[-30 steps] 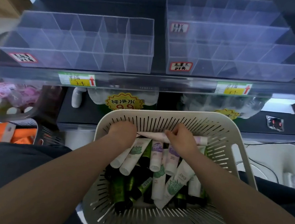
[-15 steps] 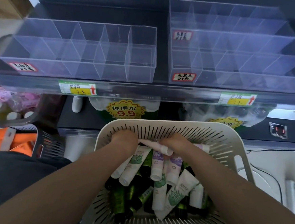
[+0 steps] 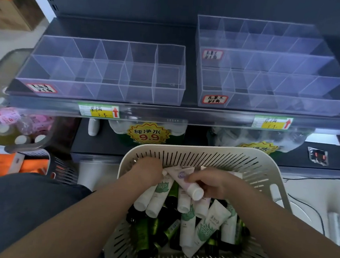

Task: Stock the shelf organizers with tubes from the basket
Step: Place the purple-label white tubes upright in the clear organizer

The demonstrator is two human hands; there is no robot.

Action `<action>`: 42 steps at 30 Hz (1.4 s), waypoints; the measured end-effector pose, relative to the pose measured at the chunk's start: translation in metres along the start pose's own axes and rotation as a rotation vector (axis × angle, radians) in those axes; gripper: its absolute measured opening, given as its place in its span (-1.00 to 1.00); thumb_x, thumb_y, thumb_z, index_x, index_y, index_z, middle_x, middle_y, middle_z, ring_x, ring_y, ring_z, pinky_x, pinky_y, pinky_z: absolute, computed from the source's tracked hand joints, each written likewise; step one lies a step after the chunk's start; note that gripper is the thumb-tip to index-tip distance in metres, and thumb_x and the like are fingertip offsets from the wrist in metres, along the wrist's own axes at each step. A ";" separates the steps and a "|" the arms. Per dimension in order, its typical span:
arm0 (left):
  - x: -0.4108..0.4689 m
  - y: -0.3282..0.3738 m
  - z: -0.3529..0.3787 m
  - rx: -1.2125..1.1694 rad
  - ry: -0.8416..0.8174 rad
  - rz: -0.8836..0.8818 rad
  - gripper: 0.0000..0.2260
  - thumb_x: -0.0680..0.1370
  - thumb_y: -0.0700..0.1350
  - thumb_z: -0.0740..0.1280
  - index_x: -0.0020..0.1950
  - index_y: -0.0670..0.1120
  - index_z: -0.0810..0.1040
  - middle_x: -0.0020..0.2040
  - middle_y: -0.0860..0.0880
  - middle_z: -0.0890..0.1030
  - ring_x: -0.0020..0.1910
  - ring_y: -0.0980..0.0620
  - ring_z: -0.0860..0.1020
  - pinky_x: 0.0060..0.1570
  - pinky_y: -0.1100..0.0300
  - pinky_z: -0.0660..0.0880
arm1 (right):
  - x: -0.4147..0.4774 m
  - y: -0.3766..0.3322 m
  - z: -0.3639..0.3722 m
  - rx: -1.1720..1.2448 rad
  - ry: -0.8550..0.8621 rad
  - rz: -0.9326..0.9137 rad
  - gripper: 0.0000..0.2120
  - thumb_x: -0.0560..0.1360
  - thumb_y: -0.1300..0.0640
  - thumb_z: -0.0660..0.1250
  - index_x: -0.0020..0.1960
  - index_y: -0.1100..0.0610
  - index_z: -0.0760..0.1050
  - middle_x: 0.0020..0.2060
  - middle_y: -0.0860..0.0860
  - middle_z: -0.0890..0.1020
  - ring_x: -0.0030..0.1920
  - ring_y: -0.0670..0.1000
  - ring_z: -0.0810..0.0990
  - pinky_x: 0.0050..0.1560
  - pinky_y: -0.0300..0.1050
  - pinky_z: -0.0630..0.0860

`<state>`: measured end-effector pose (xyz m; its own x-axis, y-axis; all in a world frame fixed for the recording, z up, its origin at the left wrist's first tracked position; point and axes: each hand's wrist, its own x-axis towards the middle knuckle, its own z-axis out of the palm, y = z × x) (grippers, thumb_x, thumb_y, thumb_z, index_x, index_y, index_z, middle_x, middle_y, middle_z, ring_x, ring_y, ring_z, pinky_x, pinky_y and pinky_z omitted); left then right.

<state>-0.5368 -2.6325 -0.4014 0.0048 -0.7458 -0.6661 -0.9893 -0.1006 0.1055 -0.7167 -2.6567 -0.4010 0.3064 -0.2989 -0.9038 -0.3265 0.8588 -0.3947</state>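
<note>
A cream slotted basket point(image 3: 203, 154) in front of me holds several tubes: white ones with green print point(image 3: 206, 227), white ones with purple print and dark green ones point(image 3: 144, 236). My right hand point(image 3: 211, 185) grips a white tube with a purple mark point(image 3: 183, 179), its cap pointing toward me. My left hand point(image 3: 146, 168) is curled down among the tubes at the basket's far left; what it holds is hidden. Two clear divided organizers, left point(image 3: 108, 71) and right point(image 3: 271, 69), stand with no tubes in them on the dark shelf.
Price tags point(image 3: 98, 111) hang on the shelf's front rail. Below it sit water packs with a yellow 9.9 sticker point(image 3: 147, 134). A bin of pink-labelled bottles point(image 3: 12, 128) and a dark crate point(image 3: 60, 169) are at the left.
My right hand has lifted the purple-marked tube and swung its cap toward me. The view has tilted down, so the shelf sits lower in frame. My left hand stays in the basket.
</note>
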 end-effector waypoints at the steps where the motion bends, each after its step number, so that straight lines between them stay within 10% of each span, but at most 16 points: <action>1: -0.004 0.000 -0.003 -0.038 -0.005 0.008 -0.70 0.58 -0.05 0.22 0.24 -0.17 0.50 0.17 -0.11 0.57 0.13 -0.06 0.54 0.09 0.12 0.50 | -0.005 0.002 0.000 0.007 -0.012 0.003 -0.65 0.50 0.31 0.31 0.27 0.28 0.39 0.06 0.17 0.58 -0.02 0.08 0.58 -0.07 -0.06 0.56; 14: -0.069 -0.015 -0.030 -0.468 -0.005 -0.017 -0.72 0.48 0.09 0.31 -0.16 -0.14 0.54 -0.28 -0.01 0.50 -0.22 0.04 0.49 -0.38 0.27 0.31 | -0.076 0.013 0.009 -0.062 -0.145 -0.087 -0.78 0.46 0.36 0.31 0.10 0.26 0.51 -0.13 0.10 0.66 -0.14 0.01 0.63 -0.14 -0.11 0.57; 21: -0.106 -0.037 -0.051 -0.763 0.091 0.029 -0.87 0.43 -0.01 0.39 -0.26 0.01 0.49 -0.27 0.07 0.48 -0.30 0.16 0.44 -0.36 0.28 0.30 | -0.108 -0.007 0.024 -0.132 -0.258 -0.198 -0.51 0.25 0.34 0.42 0.18 0.26 0.47 0.00 0.13 0.62 0.01 0.06 0.62 -0.04 -0.08 0.57; 35: -0.152 -0.098 -0.117 -1.276 0.344 0.110 -0.57 0.25 -0.01 0.44 0.09 -0.04 0.52 -0.03 0.01 0.67 -0.05 0.01 0.64 0.03 0.07 0.54 | -0.147 -0.100 0.107 -0.239 -0.295 -0.530 -0.41 0.31 0.45 0.43 0.26 0.04 0.45 0.14 0.09 0.62 0.13 0.09 0.62 0.09 0.04 0.57; 42: -0.162 -0.141 -0.169 -1.344 0.593 0.159 -0.80 0.49 -0.16 0.39 0.11 -0.04 0.55 -0.01 -0.01 0.66 -0.09 0.03 0.62 -0.12 0.19 0.49 | -0.153 -0.167 0.165 -0.261 -0.210 -0.747 -0.54 0.41 0.41 0.36 0.24 0.06 0.45 0.15 0.13 0.60 0.10 0.09 0.63 0.12 0.08 0.57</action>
<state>-0.3731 -2.6090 -0.1833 0.2972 -0.9279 -0.2250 -0.1121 -0.2680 0.9569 -0.5612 -2.6859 -0.1699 0.6779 -0.6477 -0.3477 -0.1597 0.3319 -0.9297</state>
